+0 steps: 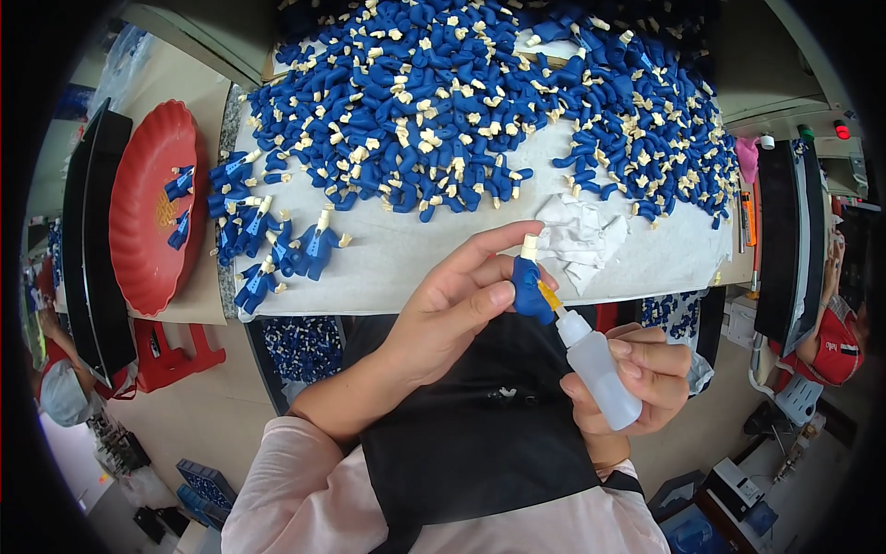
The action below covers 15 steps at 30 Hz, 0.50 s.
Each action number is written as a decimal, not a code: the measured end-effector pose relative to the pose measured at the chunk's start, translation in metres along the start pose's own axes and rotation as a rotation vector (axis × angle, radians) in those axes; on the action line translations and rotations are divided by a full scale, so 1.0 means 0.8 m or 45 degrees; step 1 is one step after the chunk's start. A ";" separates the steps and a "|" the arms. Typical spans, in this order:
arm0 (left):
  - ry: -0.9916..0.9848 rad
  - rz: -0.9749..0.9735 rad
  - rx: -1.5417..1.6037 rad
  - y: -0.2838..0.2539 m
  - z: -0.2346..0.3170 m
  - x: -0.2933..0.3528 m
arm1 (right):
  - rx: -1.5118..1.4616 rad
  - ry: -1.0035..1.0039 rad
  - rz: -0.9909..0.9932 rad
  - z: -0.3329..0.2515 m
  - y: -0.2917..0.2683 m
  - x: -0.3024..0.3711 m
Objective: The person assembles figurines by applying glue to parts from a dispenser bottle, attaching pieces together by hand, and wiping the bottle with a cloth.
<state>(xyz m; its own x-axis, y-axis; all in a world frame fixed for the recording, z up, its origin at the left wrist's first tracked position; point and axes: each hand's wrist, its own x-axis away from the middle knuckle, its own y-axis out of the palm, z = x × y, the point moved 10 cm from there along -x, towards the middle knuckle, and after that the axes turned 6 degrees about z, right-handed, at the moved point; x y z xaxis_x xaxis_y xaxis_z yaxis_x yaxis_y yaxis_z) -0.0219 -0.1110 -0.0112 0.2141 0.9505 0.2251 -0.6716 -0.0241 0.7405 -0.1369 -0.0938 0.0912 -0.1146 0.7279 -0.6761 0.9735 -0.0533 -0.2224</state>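
Note:
Pinched between the fingers and thumb of my left hand (452, 300) is a small blue figure body (528, 292) with a cream neck pointing up. My right hand (657, 374) is closed around a translucent white squeeze bottle (604, 377), tilted up and to the left. Its thin amber nozzle (550, 295) meets or nearly meets the right side of the body; I cannot tell whether they touch. To the left on the table stands a cluster of blue figures (318, 245) with arms fitted and cream necks.
A big pile of loose blue arms with cream hands (415, 102) covers the far table. Behind my hands lies a crumpled white cloth (581, 242). At the left sits a red scalloped tray (138, 231) holding a few pieces. A red stool (180, 355) stands below it.

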 end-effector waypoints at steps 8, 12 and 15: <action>-0.025 0.002 -0.008 0.001 -0.002 0.000 | -0.005 -0.012 -0.082 0.000 0.006 0.001; -0.014 -0.011 -0.027 0.001 -0.002 -0.001 | -0.001 0.007 -0.085 0.001 0.006 0.001; -0.006 -0.020 -0.018 0.001 -0.002 -0.001 | 0.002 0.013 -0.097 0.000 0.007 0.002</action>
<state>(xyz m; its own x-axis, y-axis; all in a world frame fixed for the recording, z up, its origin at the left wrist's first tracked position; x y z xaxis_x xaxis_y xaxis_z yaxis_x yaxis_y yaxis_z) -0.0236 -0.1114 -0.0120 0.2283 0.9492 0.2164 -0.6779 -0.0046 0.7351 -0.1318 -0.0934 0.0888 -0.1861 0.7367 -0.6501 0.9617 0.0010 -0.2742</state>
